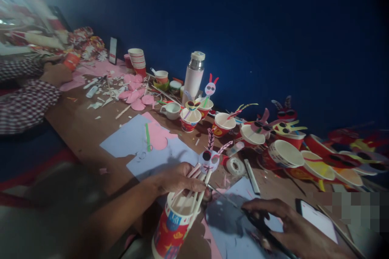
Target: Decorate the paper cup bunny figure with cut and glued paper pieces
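My left hand (182,180) is closed around several pale thin sticks (196,200) at the mouth of a red patterned paper cup (172,230). Just above its fingers is a white paper rabbit face (209,164) with dark eyes and striped ears. In my right hand (285,220) is a thin tool with a black handle (263,228); its slender shaft points toward my left fingertips. Its exact kind is unclear. Under the tool lie white paper sheets (226,222) with pink paper below.
Paper cups with paper faces (253,134) line the table's back right. A thermos (193,75), mug (170,110) and stacked cups (137,60) stand behind. A tape roll (235,166) and phone (317,219) lie at right. At left, another person's hand (56,73) works among paper scraps.
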### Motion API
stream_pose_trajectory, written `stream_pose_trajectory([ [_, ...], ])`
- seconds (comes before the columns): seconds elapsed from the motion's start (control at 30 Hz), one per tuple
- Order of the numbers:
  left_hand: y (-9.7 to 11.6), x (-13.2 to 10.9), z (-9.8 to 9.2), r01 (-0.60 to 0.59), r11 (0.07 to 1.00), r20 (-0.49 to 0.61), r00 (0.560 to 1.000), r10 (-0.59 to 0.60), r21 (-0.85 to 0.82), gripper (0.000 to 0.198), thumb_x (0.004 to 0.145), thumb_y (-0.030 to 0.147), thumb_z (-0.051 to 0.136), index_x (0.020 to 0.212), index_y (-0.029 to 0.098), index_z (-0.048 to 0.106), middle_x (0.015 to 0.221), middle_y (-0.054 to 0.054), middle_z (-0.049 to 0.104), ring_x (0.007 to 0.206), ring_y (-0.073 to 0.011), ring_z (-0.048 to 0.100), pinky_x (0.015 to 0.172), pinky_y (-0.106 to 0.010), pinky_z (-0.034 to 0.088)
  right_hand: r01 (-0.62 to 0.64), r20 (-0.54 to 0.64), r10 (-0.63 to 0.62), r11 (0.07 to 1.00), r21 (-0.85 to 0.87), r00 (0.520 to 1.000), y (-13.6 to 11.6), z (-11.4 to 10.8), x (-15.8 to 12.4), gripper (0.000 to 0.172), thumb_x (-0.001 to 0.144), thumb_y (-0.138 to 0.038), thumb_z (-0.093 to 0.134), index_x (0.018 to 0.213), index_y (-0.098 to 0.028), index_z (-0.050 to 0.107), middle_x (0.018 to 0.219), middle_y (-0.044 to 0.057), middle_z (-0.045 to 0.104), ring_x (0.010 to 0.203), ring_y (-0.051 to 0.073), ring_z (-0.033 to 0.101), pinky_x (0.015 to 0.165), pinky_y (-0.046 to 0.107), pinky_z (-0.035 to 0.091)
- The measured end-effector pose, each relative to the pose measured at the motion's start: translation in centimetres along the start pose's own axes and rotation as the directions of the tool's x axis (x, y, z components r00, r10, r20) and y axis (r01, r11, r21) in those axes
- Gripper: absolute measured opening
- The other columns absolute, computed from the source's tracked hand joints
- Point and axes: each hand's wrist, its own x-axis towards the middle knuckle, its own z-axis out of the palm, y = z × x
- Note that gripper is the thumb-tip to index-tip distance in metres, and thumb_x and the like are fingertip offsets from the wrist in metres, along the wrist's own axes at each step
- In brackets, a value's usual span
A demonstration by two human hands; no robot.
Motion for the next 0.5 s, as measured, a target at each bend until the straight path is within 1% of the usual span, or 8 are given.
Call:
stream_pose_trajectory([
  [0.1, 0.2, -0.1, 0.2, 0.017, 1.0, 0.014, 1.0, -0.017, -0.003, 0.036, 0.059, 0.044, 0.072, 0.071, 0.011, 0.07, 0.059, -0.002, 0.059, 0.048, -0.0067, 0.043, 0.047, -0.019, 0.029, 0.024, -0.017, -0.024, 1.0, 0.018, 1.0, -0.3, 0.1, -0.1, 0.031, 0.061, -0.025, 0.069, 0.091, -0.029, 0.072, 0.091, 0.004, 0.069, 0.083, 0.022, 0.063, 0.077, 0.028, 0.051],
  [0.2, 0.4, -0.1, 0.6, 0.027, 1.0, 0.012, 1.0, -0.027, 0.002, 0.037, 0.057, 0.046, 0.073, 0.07, 0.011, 0.07, 0.058, -0.001, 0.058, 0.048, -0.0071, 0.043, 0.048, -0.02, 0.029, 0.043, 0.004, -0.043, 0.999, 0.005, 0.999, -0.1, 0.2, 0.1, 0.031, 0.062, -0.028, 0.07, 0.093, -0.029, 0.072, 0.092, 0.004, 0.069, 0.086, 0.023, 0.062, 0.077, 0.03, 0.051],
  [0.37, 0.2, 0.1, 0.8, 0.023, 1.0, 0.03, 0.999, -0.024, 0.02, 0.038, 0.057, 0.048, 0.073, 0.07, 0.012, 0.07, 0.057, -0.001, 0.058, 0.048, -0.0073, 0.043, 0.047, -0.019, 0.031, 0.068, 0.101, -0.068, 0.998, 0.003, 0.993, 0.9, -0.1, 0.5, 0.037, 0.063, -0.033, 0.071, 0.1, -0.027, 0.069, 0.091, 0.004, 0.068, 0.087, 0.023, 0.062, 0.078, 0.03, 0.05],
  [0.5, -0.1, 0.3, 0.6, 0.03, 0.999, 0.057, 0.998, -0.031, 0.027, 0.04, 0.056, 0.05, 0.073, 0.071, 0.012, 0.07, 0.057, 0.0, 0.056, 0.048, -0.0067, 0.044, 0.046, -0.018, 0.03, 0.058, 0.139, -0.06, 0.998, 0.019, 0.988, 1.0, -0.2, 0.6, 0.034, 0.065, -0.036, 0.071, 0.099, -0.028, 0.069, 0.084, 0.002, 0.067, 0.083, 0.021, 0.062, 0.074, 0.029, 0.05],
])
